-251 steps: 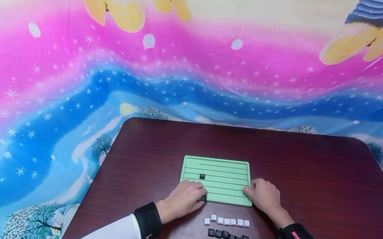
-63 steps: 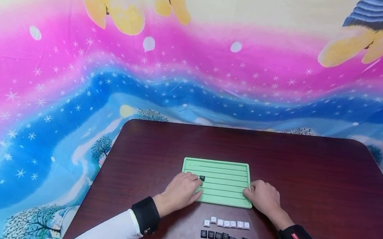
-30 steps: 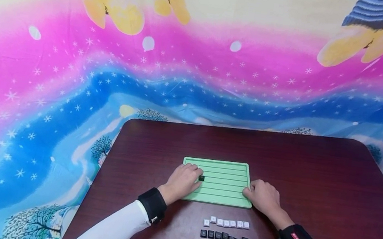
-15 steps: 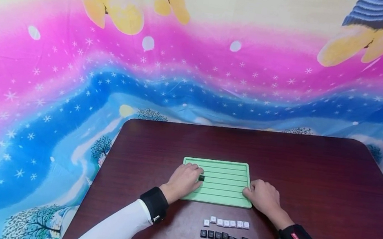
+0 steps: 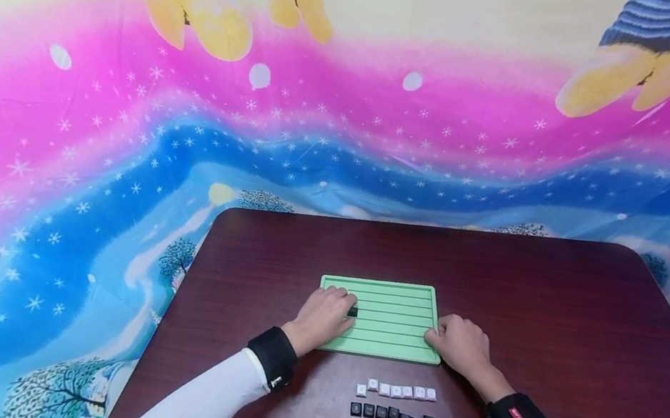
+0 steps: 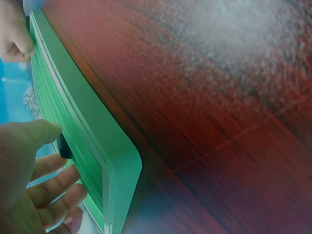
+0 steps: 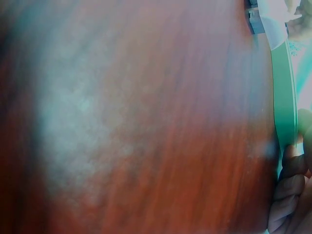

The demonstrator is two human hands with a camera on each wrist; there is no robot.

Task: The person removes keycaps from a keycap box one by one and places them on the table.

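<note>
On the table, a light green ridged tray (image 5: 391, 333) lies with raised edges. My left hand (image 5: 322, 315) reaches over its left part and pinches a black keycap (image 5: 353, 311) between thumb and index finger. The left wrist view shows that keycap (image 6: 63, 146) between the two fingertips, low over the ridges, with the other fingers loosely bent. My right hand (image 5: 463, 344) grips the tray's right edge, thumb on top near the front corner. In the right wrist view its curled fingers (image 7: 287, 190) sit against the tray's side.
In front of the tray, a row of several white keycaps (image 5: 396, 392) lies on the dark red-brown table (image 5: 583, 333). Nearer still is an uneven row of several black keycaps (image 5: 393, 414). A printed cloth (image 5: 352, 96) hangs behind the table.
Earlier my left hand held another black keycap at the tray's front left; the black row has since gained one at its left end. The hand then moved to the keycap on the tray.
</note>
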